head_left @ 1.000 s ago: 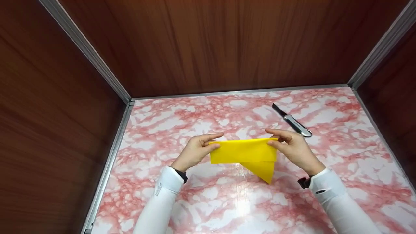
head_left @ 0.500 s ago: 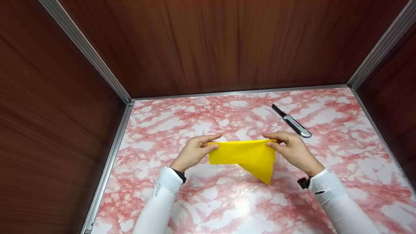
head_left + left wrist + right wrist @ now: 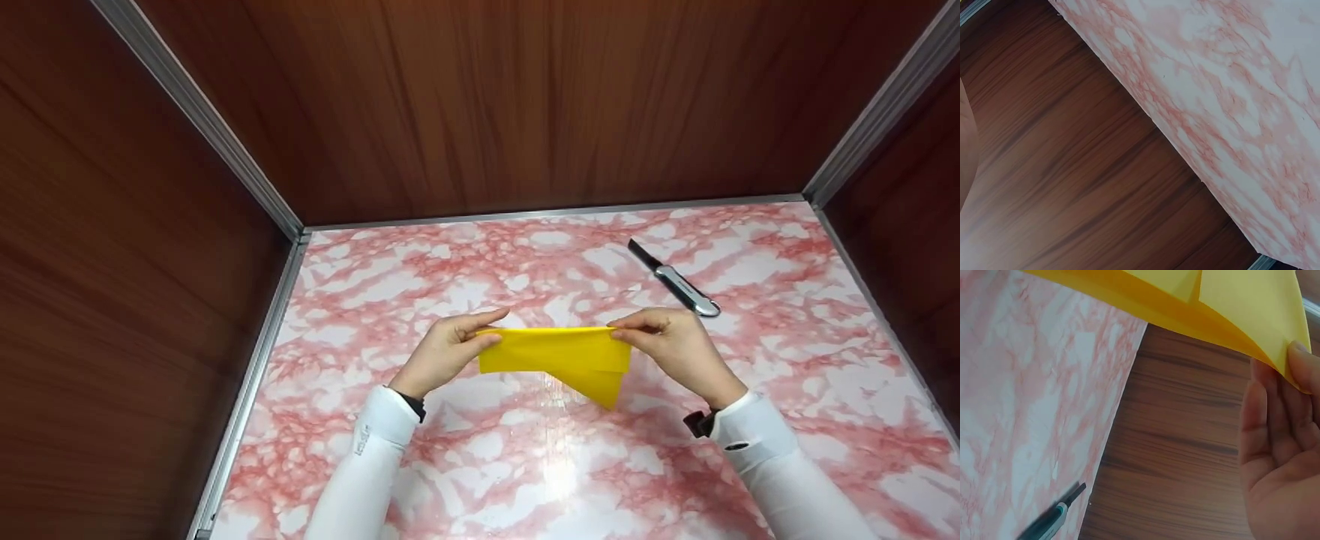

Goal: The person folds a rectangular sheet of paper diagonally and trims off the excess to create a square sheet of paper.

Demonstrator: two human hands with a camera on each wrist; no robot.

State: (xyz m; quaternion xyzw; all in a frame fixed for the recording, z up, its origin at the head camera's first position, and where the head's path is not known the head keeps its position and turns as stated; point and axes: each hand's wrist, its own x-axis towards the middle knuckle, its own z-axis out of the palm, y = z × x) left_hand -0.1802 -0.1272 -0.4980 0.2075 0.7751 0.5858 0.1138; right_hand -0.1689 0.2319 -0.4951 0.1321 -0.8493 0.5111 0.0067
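A folded sheet of yellow paper [image 3: 551, 350] is stretched between my two hands above the table, its folded edge on top and a pointed flap hanging down at the lower right. My left hand [image 3: 441, 351] pinches the upper left corner between thumb and fingers. At the upper right corner, my right hand [image 3: 679, 351] pinches the paper the same way. The right wrist view shows the yellow paper [image 3: 1230, 312] from another side, with the thumb of the right hand [image 3: 1283, 450] on it. Only an edge of the left hand [image 3: 967, 143] shows in the left wrist view.
A utility knife [image 3: 675, 281] with its dark blade out lies beyond the right hand. The table [image 3: 375, 292] has a red and white marbled top. Brown wood-grain panels [image 3: 480, 105] with metal edging rise at the back and both sides.
Both hands have shifted slightly left with the paper, the right one also a little nearer. The right fingers have drawn in closer to the paper's corner. The hanging flap has swung up a little.
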